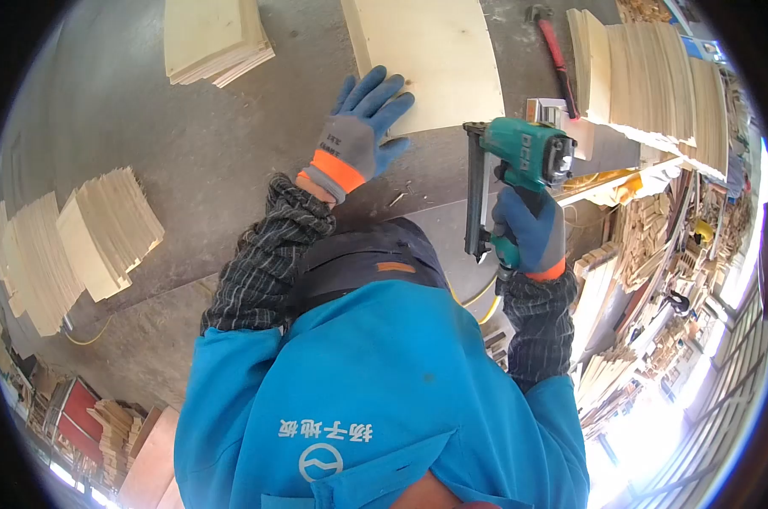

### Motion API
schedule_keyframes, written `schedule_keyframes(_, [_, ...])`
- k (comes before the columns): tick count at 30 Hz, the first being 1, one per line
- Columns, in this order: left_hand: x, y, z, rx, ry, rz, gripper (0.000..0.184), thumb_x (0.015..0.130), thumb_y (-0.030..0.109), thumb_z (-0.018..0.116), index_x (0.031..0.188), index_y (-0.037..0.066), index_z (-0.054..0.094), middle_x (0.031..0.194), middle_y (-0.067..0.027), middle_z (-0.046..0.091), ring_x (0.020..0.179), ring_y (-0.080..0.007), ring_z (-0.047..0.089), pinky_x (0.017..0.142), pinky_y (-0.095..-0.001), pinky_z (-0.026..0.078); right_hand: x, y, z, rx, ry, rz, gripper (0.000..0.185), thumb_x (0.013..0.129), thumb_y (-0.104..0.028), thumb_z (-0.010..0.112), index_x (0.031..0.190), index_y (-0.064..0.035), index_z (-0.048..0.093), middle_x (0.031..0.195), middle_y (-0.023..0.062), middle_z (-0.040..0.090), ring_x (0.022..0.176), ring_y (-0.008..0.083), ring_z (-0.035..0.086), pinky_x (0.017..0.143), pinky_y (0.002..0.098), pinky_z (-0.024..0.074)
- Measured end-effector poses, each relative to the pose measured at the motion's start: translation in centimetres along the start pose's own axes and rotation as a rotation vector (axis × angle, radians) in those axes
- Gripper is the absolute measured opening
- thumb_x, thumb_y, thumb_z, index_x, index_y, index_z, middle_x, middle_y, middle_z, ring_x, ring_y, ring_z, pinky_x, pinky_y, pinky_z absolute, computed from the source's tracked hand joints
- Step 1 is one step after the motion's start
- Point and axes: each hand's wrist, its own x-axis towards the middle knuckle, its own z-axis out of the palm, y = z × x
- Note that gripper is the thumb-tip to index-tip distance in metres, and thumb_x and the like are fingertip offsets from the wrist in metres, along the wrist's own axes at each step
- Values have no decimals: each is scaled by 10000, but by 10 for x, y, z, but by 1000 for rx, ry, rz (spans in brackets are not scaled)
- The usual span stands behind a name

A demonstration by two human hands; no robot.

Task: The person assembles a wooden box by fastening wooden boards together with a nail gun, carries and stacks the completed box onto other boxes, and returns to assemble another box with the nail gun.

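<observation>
My right hand (532, 225), in a blue and grey glove, is wrapped round the handle of a green pneumatic stapler (524, 153). The stapler is held up beside the near right corner of a pale wooden board (443, 64). My left hand (363, 127), gloved the same way with an orange cuff band, has its fingers stretched out at the board's near left edge. Its fingertips overlap the board; whether they press on it I cannot tell.
Stacked thin wood sheets (214, 38) lie at the far left, with more wood pieces (108, 233) nearer left. A hammer with a red handle (556, 59) rests beside stacked boards (647, 81) at right. A yellow hose (490, 310) hangs below the stapler.
</observation>
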Motion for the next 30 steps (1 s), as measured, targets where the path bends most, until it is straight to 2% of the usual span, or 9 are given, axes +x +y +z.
schedule_keyframes(3, [-8, -3, -3, 41, 33, 24, 587, 798, 230, 875, 1354, 227, 688, 1548, -59, 567, 1469, -396, 471, 1204, -582, 402, 7, 10, 8, -66, -32, 8, 310, 955, -217, 730, 1170, 5, 699, 784, 4, 646, 617, 62, 556, 551, 241, 443])
schedule_keyframes(4, [-9, -5, -1, 57, 53, 35, 582, 801, 222, 874, 1353, 235, 690, 1548, -58, 568, 1458, -401, 484, 1186, -580, 428, 7, 9, 13, -58, -51, 17, 370, 957, -219, 692, 1245, 13, 682, 771, 21, 635, 610, 87, 562, 540, 254, 452])
schedule_keyframes(7, [-11, -5, 4, 42, 80, 11, 574, 801, 200, 871, 1345, 249, 695, 1545, -56, 574, 1419, -428, 523, 1119, -553, 510, 13, 15, 21, -62, -82, -2, 376, 958, -213, 693, 1256, 16, 681, 777, 20, 633, 610, 83, 552, 542, 249, 446])
schedule_keyframes(10, [-11, -5, 4, 10, 85, -3, 568, 796, 183, 870, 1334, 246, 700, 1541, -57, 578, 1399, -443, 540, 1085, -530, 551, 15, 14, 27, -89, -75, 10, 384, 955, -206, 697, 1273, 8, 682, 792, 18, 635, 627, 79, 549, 554, 244, 438])
schedule_keyframes(13, [-11, -6, 7, 9, 119, 9, 575, 733, 190, 890, 1282, 224, 723, 1490, -54, 617, 1367, -401, 572, 1088, -542, 523, 15, 12, 28, -124, -82, 6, 380, 954, -208, 698, 1268, 5, 685, 796, 18, 636, 632, 79, 551, 559, 245, 438])
schedule_keyframes(16, [-12, -8, 7, 8, 96, 11, 571, 787, 170, 876, 1326, 236, 699, 1540, -63, 577, 1400, -444, 538, 1101, -529, 548, 14, 12, 29, -145, -72, 3, 373, 954, -212, 697, 1257, 5, 687, 795, 18, 637, 629, 80, 552, 561, 245, 439])
schedule_keyframes(30, [-13, -11, 11, -4, 113, 23, 586, 788, 180, 876, 1342, 234, 693, 1525, -77, 589, 1393, -444, 545, 1096, -534, 540, 15, 16, 28, -192, -57, -8, 354, 959, -244, 704, 1214, 1, 691, 785, 22, 639, 620, 83, 561, 553, 249, 449])
